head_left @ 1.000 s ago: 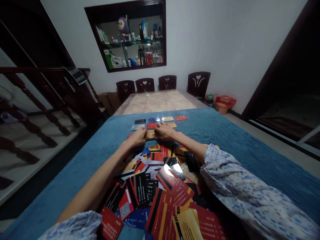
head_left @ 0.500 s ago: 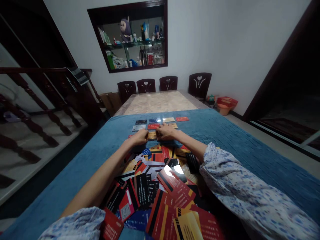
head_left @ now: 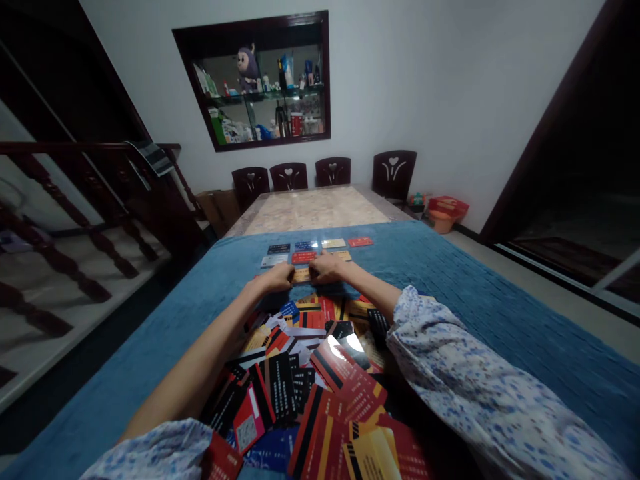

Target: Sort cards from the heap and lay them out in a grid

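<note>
A gold card point(head_left: 301, 275) lies on the blue cloth between my two hands. My left hand point(head_left: 278, 276) has its fingers closed at the card's left edge, and my right hand point(head_left: 326, 268) pinches its right edge. Just beyond are a pale card point(head_left: 275, 261), a red card point(head_left: 304, 257) and another gold card point(head_left: 343, 256). The farthest row holds a black card point(head_left: 279, 249), a blue card point(head_left: 306, 246), a cream card point(head_left: 333, 243) and a red-orange card point(head_left: 361, 241). A heap of mixed cards point(head_left: 330, 393) spreads between my forearms.
The blue cloth point(head_left: 480, 293) covers the near part of a stone-topped table point(head_left: 315, 208). Dark chairs point(head_left: 394, 172) stand at its far end. To the left runs a wooden railing point(head_left: 75, 270); a red and orange bin point(head_left: 445, 213) sits on the floor at right.
The view has shifted slightly, so the scene sits a little lower and to the left. Both hands stay at the gold card, with the right fingers somewhat closer around its edge.
</note>
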### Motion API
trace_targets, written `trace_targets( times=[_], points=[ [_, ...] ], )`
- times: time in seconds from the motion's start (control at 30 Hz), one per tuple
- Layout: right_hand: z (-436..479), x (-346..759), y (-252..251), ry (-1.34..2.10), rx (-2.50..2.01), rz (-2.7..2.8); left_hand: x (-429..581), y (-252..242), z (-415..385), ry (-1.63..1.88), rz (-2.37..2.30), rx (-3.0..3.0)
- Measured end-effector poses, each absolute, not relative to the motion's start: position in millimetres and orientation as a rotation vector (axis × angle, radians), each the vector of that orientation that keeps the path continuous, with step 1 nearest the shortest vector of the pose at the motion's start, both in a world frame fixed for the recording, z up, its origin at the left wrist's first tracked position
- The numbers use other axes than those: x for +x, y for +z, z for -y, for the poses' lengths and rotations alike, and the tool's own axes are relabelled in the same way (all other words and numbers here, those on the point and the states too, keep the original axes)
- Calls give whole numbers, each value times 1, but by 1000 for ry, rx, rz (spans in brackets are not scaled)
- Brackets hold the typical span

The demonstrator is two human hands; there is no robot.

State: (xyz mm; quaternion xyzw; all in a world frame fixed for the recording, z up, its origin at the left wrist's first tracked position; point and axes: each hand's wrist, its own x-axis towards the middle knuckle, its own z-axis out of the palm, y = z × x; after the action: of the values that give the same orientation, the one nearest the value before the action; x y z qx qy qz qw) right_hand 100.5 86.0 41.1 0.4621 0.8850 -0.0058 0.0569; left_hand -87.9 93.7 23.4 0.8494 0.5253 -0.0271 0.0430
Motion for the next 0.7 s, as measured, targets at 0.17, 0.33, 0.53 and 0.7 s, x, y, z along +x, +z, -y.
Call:
trace_targets(
  times=[0.17, 0.33, 0.53, 0.7],
  points=[
    [-87, 100, 44, -23, 1374, -2683, -89, 21, -93, -57, -1635, 2616],
    [-88, 105, 45, 55, 1351, -2707, -90, 25, -84, -26, -1665, 2642],
    [-84, 126, 50, 164, 1377, -2770, -84, 34, -72, 61, -1673, 2687],
    [-74, 159, 54, 160, 1431, -2799, -73, 34, -63, 207, -1601, 2724]
  ],
)
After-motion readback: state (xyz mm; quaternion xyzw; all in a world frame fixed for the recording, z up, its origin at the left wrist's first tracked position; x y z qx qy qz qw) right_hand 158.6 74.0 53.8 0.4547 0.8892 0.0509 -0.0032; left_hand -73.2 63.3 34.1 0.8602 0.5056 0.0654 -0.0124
